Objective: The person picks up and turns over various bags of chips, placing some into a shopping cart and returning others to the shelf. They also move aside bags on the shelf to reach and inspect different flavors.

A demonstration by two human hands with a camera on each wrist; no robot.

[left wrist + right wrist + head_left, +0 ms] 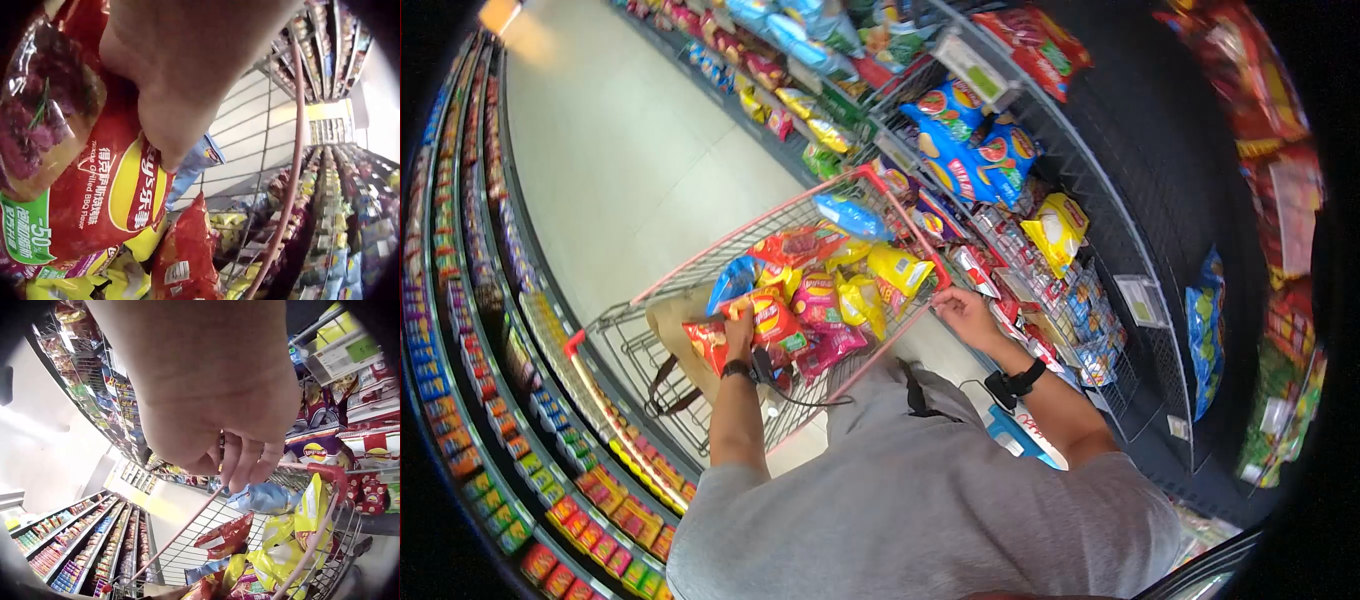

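A wire shopping cart (700, 262) with a pink rim stands in front of me, heaped with chip bags. My left hand (740, 325) reaches into it and grips a red chip bag (775, 322) on top of the pile. Up close in the left wrist view, the thumb of that left hand (181, 75) presses on the red chip bag (106, 187), with yellow and red bags below it. My right hand (962, 308) hovers by the cart's near right corner. Seen from the right wrist, the right hand (212, 394) has loosely curled fingers (244, 465) that hold nothing, above the cart's rim (331, 474).
Shelves on the right carry blue chip bags (960, 150) and a yellow bag (1055, 230). A long shelf row (460, 300) lines the left. The pale aisle floor (630, 170) runs ahead of the cart. A brown bag (675, 320) lies in the cart's near end.
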